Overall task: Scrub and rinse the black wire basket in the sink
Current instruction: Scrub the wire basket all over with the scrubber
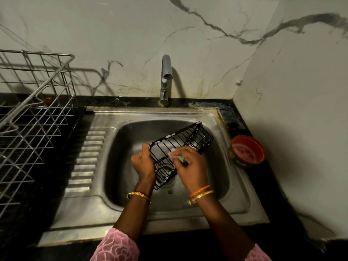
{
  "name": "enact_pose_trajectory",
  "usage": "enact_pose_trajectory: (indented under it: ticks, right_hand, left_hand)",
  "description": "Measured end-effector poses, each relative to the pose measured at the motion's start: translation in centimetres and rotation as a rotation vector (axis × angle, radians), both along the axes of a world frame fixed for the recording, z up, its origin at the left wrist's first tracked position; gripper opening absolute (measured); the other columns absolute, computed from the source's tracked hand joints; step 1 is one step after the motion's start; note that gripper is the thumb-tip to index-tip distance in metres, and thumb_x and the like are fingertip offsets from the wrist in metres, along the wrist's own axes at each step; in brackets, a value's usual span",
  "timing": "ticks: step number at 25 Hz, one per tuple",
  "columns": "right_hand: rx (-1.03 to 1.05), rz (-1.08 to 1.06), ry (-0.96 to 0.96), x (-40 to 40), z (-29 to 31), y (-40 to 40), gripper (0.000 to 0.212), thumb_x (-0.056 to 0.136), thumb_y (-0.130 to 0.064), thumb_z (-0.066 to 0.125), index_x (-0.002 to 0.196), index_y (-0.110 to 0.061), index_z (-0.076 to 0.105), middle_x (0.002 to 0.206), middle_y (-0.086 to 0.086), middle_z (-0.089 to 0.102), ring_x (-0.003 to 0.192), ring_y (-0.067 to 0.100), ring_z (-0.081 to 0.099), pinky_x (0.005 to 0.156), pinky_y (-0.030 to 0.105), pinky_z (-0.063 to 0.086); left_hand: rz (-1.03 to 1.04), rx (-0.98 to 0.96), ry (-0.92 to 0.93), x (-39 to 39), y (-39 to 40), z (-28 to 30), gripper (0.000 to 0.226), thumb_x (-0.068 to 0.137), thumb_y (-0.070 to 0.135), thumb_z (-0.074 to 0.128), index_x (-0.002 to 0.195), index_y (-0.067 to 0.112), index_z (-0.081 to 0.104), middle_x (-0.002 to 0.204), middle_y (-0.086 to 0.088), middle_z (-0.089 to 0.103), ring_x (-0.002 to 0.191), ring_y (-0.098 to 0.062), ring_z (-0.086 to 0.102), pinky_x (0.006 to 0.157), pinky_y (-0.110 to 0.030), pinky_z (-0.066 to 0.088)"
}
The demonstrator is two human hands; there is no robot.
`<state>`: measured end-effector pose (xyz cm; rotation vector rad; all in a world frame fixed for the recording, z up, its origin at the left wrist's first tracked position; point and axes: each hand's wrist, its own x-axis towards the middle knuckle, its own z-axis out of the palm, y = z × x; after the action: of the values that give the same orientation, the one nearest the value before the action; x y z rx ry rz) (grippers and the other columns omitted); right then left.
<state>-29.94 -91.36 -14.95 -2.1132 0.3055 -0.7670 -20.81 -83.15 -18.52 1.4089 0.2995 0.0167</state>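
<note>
A black wire basket (185, 138) hangs tilted over the steel sink (120, 181), with white suds on its wires. My left hand (143, 162) grips its left rim. My right hand (190, 164) holds a small green scrubber (181, 158) with foam against the basket's near side; most of the scrubber is hidden by my fingers. The chrome tap (166, 80) stands behind the bowl, and no water runs from it.
A round red tub of dish soap (246, 150) sits on the black counter right of the sink. A large steel wire dish rack (32, 117) fills the left counter beside the ribbed drainboard (86, 159). Marble walls close in behind and to the right.
</note>
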Motion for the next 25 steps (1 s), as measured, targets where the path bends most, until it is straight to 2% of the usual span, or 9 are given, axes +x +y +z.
enact_pose_trajectory:
  ticks: [2,4,7,10,16,19,21,23,25]
  right_hand:
    - [0.034,0.005,0.011,-2.3,-1.4,-0.6,0.011,0.077,0.0,0.07,0.08,-0.01,0.071,0.085,-0.006,0.064,0.083,0.002,0.06,0.075,0.009,0.047]
    - [0.11,-0.063,-0.001,-3.1,-2.2,-1.4,0.016,0.076,0.001,0.071,0.08,-0.015,0.072,0.085,-0.008,0.067,0.083,0.002,0.063,0.076,0.018,0.05]
    - [0.171,-0.149,-0.143,-1.6,-1.4,-1.4,0.021,0.076,0.002,0.07,0.079,-0.019,0.07,0.084,-0.007,0.068,0.082,0.008,0.065,0.076,0.028,0.053]
    - [0.076,-0.052,-0.225,0.7,0.4,0.2,0.013,0.078,0.003,0.067,0.081,-0.009,0.071,0.084,0.003,0.067,0.082,0.009,0.063,0.079,0.02,0.05]
    - [0.029,-0.024,-0.066,4.2,3.0,-0.6,0.012,0.079,0.007,0.062,0.08,-0.002,0.07,0.088,0.009,0.064,0.079,0.011,0.059,0.072,0.001,0.04]
    - [-0.051,0.0,-0.063,2.8,2.0,-0.9,0.013,0.078,0.007,0.063,0.08,-0.004,0.069,0.087,0.008,0.064,0.081,0.013,0.06,0.075,0.004,0.042]
    - [-0.055,-0.001,-0.083,0.3,0.1,-1.3,0.011,0.079,0.0,0.065,0.078,-0.01,0.07,0.087,0.003,0.065,0.083,0.012,0.061,0.078,0.012,0.047]
    - [0.202,-0.101,-0.06,-1.8,-1.5,-2.4,0.015,0.077,-0.003,0.069,0.074,-0.018,0.069,0.082,-0.004,0.069,0.082,0.01,0.065,0.077,0.021,0.051]
    - [0.565,-0.224,-0.038,-2.5,-2.3,-3.1,0.019,0.075,0.007,0.069,0.074,-0.012,0.068,0.074,-0.004,0.07,0.071,-0.002,0.065,0.07,0.016,0.05]
  left_hand:
    - [0.023,-0.013,0.04,0.3,0.4,-0.2,0.047,0.091,0.017,0.055,0.049,0.018,0.034,0.034,0.013,0.028,0.035,-0.002,0.022,0.041,-0.023,0.02]
    - [0.035,-0.037,0.064,0.4,0.5,-0.1,0.044,0.091,0.016,0.054,0.05,0.018,0.036,0.036,0.014,0.031,0.037,-0.002,0.025,0.041,-0.023,0.023]
    - [0.027,-0.06,0.043,0.3,0.3,0.5,0.04,0.091,0.012,0.051,0.053,0.017,0.04,0.045,0.011,0.036,0.043,-0.005,0.03,0.045,-0.025,0.025]
    - [-0.037,-0.084,-0.017,0.0,-0.3,1.0,0.041,0.091,0.008,0.049,0.052,0.016,0.041,0.036,0.015,0.035,0.037,-0.001,0.028,0.042,-0.021,0.024]
    - [-0.06,-0.129,-0.027,-0.5,-0.3,1.7,0.038,0.092,0.007,0.046,0.054,0.012,0.05,0.037,0.012,0.046,0.035,0.0,0.04,0.04,-0.016,0.034]
    - [0.002,-0.117,-0.014,-0.5,-0.1,1.9,0.043,0.093,0.009,0.047,0.05,0.015,0.042,0.033,0.014,0.039,0.033,0.002,0.033,0.038,-0.017,0.028]
    - [0.03,-0.047,0.013,0.1,0.3,1.7,0.045,0.092,0.016,0.051,0.05,0.019,0.035,0.035,0.014,0.031,0.037,-0.003,0.026,0.044,-0.023,0.023]
    - [0.016,0.029,0.072,0.9,0.7,1.6,0.042,0.089,0.031,0.055,0.052,0.018,0.041,0.047,0.009,0.036,0.047,-0.012,0.03,0.052,-0.029,0.029]
    - [-0.052,0.185,0.161,1.3,0.6,2.6,0.049,0.085,0.055,0.051,0.06,0.013,0.054,0.061,-0.005,0.048,0.059,-0.022,0.044,0.065,-0.036,0.045]
